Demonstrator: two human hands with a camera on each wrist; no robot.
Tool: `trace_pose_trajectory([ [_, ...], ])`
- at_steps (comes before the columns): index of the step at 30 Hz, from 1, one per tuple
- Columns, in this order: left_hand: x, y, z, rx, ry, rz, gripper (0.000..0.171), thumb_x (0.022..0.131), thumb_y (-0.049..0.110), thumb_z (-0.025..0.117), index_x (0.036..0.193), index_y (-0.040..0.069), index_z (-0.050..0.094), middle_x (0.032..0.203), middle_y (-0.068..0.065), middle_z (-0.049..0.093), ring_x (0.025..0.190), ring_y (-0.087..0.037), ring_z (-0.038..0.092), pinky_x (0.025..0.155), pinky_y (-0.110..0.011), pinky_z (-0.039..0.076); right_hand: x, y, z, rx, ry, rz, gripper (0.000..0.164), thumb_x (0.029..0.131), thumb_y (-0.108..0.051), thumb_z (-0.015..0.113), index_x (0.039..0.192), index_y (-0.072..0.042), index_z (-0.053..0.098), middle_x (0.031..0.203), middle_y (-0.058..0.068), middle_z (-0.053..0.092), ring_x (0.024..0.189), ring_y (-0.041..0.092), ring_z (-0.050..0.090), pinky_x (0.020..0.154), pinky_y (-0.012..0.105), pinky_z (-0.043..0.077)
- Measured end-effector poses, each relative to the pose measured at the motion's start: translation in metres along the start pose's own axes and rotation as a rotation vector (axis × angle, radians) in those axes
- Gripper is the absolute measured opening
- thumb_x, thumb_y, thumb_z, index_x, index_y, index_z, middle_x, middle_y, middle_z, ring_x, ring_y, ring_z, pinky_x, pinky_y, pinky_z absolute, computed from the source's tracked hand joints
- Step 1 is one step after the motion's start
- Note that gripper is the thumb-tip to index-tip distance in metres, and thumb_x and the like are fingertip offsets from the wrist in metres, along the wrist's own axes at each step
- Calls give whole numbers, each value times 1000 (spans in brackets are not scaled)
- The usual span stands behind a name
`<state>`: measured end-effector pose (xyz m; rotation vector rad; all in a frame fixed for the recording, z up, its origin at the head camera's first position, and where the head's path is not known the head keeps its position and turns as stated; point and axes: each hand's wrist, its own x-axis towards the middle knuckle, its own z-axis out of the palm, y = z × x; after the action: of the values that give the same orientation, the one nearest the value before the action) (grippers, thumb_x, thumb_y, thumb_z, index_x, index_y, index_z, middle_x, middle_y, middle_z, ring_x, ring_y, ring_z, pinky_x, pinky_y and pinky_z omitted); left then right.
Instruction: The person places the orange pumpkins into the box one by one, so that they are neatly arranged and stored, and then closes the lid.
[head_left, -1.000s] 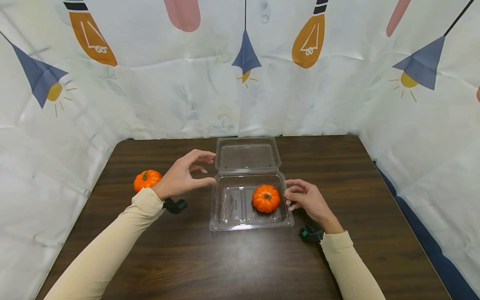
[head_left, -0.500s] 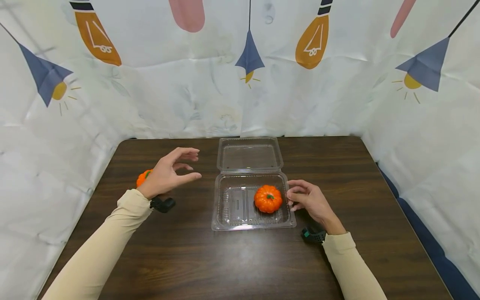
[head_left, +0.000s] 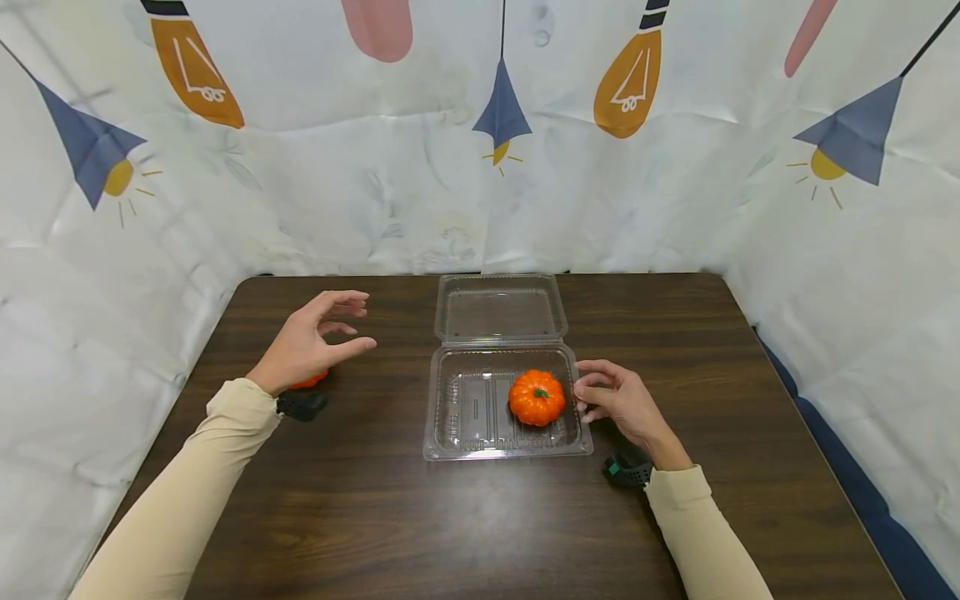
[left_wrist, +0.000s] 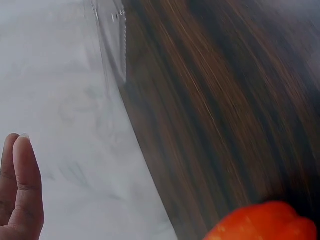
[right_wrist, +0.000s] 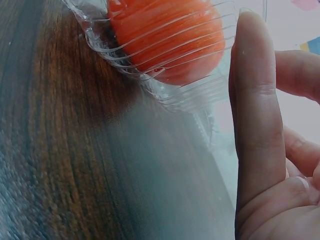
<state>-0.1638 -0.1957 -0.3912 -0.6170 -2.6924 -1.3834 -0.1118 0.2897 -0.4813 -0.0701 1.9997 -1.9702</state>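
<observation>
Fingers of the right hand [head_left: 618, 408] are bent at the right rim of the clear container [head_left: 465, 417], near the middle of the head view. Whether they pinch this rim or only touch it, I cannot tell; probably they steady it, because such thin plastic would slide easily. Inside, the first pumpkin [head_left: 537, 398] sits toward the right wall, so it occupies only one side of the base. The lid [head_left: 501, 308] lies folded back, which leaves the base uncovered from above. The left hand [head_left: 306, 342], at left of the frame, has thumb and fingers wide apart and holds nothing. Beside its wrist, the head view gives only an orange edge of the second pumpkin [left_wrist: 267, 222]; the left wrist view shows more, at lower right, against the table [left_wrist: 200, 100]. Only the right wrist view shows the ribbed outer wall closely, with one upright digit beside it.
</observation>
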Motion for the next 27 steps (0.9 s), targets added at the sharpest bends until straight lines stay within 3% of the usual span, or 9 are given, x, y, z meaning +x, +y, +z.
trace_pose_trajectory([
  [5, -3, -8, -9, 38, 23, -36, 65, 87, 15, 84, 145, 23, 54, 139, 3, 58, 121, -9, 60, 90, -10, 52, 0, 0, 0, 2, 1, 0, 56, 98, -11, 71, 146, 3, 48, 96, -5, 73, 72, 12, 69, 65, 29, 64],
  [14, -4, -26, -21, 110, 41, -102, 65, 91, 24, 82, 148, 20, 51, 143, -6, 57, 127, -23, 57, 91, -7, 49, -1, 1, -1, 4, -1, -5, 56, 98, -11, 71, 147, 3, 47, 96, -4, 73, 73, 12, 70, 65, 29, 64],
  [21, -9, -37, -28, 196, 41, -125, 65, 92, 34, 80, 148, 18, 52, 146, -10, 56, 127, -26, 56, 89, -2, 44, 0, 2, -1, 11, 0, -10, 57, 97, -11, 71, 146, 4, 47, 97, -3, 72, 72, 12, 70, 64, 29, 64],
  [27, -16, -46, -38, 262, 12, -176, 66, 92, 41, 78, 149, 20, 51, 144, -12, 55, 121, -30, 60, 88, -12, 48, 1, 3, -1, 10, 0, -11, 56, 98, -10, 71, 146, 4, 47, 96, -5, 73, 72, 12, 69, 64, 29, 64],
])
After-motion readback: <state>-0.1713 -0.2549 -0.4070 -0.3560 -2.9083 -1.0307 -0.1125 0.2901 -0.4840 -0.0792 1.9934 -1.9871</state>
